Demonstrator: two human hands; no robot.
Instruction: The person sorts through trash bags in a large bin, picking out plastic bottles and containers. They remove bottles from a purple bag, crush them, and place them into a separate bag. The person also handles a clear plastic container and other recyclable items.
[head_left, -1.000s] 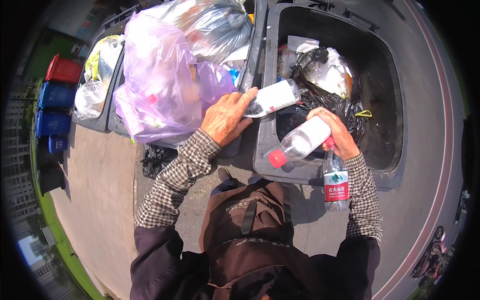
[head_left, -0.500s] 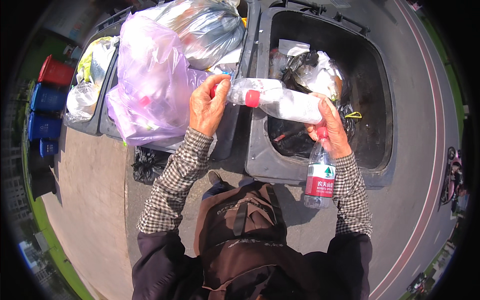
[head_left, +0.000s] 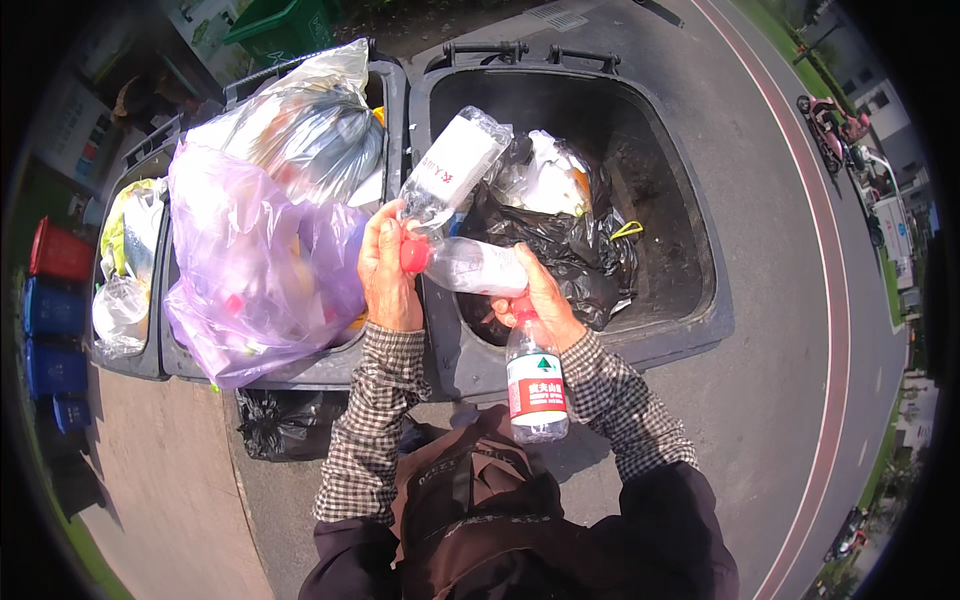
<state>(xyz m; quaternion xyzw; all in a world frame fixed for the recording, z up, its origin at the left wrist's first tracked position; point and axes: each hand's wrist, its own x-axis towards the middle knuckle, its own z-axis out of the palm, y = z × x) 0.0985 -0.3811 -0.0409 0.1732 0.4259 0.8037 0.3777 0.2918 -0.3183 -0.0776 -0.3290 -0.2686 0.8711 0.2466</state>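
Note:
My left hand is closed round the neck of a clear plastic bottle, which tilts up and away to the right over the bin edge. Its fingers are against the red cap of a second clear bottle. That second bottle lies almost level, gripped near its base by my right hand. From the same hand a third bottle, with a red-and-white label, hangs upside-up by its red-capped neck. All three bottles look empty.
Below the bottles, an open grey bin holds black bags and white scraps. Another bin to the left is heaped with a purple bag and a clear, full bag. A black bag lies on the ground by my feet.
The left-hand bottle has swung from level to tilted up. My hands have come closer together, and the left now meets the second bottle's cap. The whole view has shifted, with the bins further left.

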